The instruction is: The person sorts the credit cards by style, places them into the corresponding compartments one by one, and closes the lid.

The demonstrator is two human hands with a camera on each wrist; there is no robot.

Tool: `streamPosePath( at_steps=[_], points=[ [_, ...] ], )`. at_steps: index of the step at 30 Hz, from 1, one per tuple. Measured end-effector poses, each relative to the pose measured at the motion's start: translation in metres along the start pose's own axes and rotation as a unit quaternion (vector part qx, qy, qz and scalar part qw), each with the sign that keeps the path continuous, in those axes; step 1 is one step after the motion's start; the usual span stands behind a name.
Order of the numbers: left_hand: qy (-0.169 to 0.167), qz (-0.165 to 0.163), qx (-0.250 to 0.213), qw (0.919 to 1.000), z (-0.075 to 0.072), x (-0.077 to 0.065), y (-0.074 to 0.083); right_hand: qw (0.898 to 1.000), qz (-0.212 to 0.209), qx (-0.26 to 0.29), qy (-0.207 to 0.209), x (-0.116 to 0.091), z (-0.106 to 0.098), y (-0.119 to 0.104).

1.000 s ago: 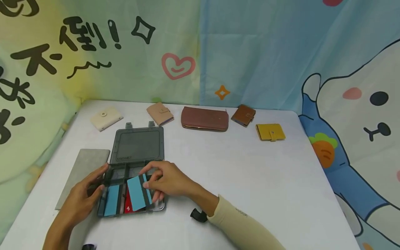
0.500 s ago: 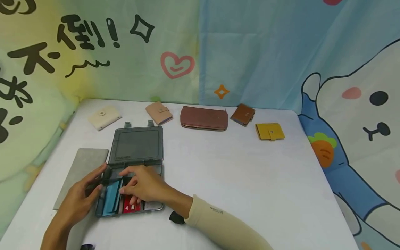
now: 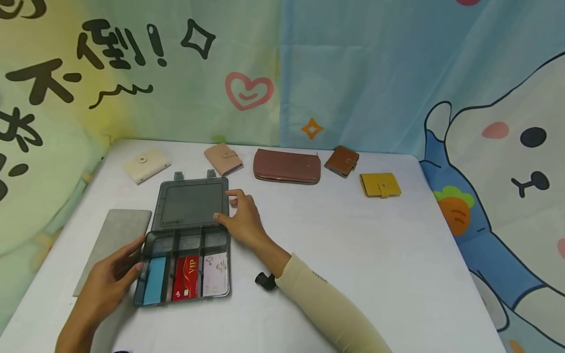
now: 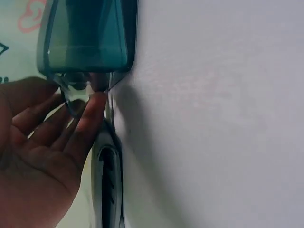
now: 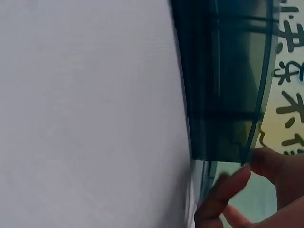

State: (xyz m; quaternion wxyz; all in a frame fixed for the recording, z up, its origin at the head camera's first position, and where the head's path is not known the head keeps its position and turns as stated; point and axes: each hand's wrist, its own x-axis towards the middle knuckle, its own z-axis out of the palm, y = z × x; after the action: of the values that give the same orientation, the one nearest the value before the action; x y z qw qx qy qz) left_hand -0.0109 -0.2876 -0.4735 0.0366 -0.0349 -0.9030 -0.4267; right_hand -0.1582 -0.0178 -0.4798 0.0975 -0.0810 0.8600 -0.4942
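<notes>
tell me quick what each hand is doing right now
Left hand: open, fingers resting against the left side of the card case.
Right hand: open, fingertips touching the right edge of the case lid.

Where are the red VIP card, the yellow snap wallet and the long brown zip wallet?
red VIP card (image 3: 187, 277), head view, middle of its face.
yellow snap wallet (image 3: 379, 185), head view, centre of cover.
long brown zip wallet (image 3: 287, 166), head view, middle of top.
</notes>
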Motion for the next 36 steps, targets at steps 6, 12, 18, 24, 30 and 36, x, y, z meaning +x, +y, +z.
streamPosePath(
  at_steps=[6,12,18,24,30,36],
  points=[
    [-0.047,-0.015,-0.072,0.9962,-0.004,-0.008,-0.002,0.995,0.045,0.079,-0.035,0.01,-0.006,0.004],
    [-0.052,-0.029,-0.093,0.9939,-0.003,-0.009,-0.003,0.98,0.019,0.192,-0.043,0.014,-0.014,0.0],
    [-0.024,-0.011,-0.116,0.9929,0.007,-0.008,0.0,0.952,-0.026,0.3,-0.048,0.009,-0.025,-0.006],
    [-0.018,-0.028,-0.202,0.9788,0.014,-0.005,0.005,0.954,-0.057,0.289,-0.054,-0.002,-0.041,-0.007],
    [-0.037,-0.072,-0.346,0.9347,0.007,-0.005,0.006,0.974,-0.075,0.195,-0.087,-0.018,-0.058,0.002],
    [-0.032,-0.066,-0.24,0.968,0.009,-0.003,0.014,0.972,-0.158,-0.001,-0.176,-0.046,-0.062,0.006]
  ],
)
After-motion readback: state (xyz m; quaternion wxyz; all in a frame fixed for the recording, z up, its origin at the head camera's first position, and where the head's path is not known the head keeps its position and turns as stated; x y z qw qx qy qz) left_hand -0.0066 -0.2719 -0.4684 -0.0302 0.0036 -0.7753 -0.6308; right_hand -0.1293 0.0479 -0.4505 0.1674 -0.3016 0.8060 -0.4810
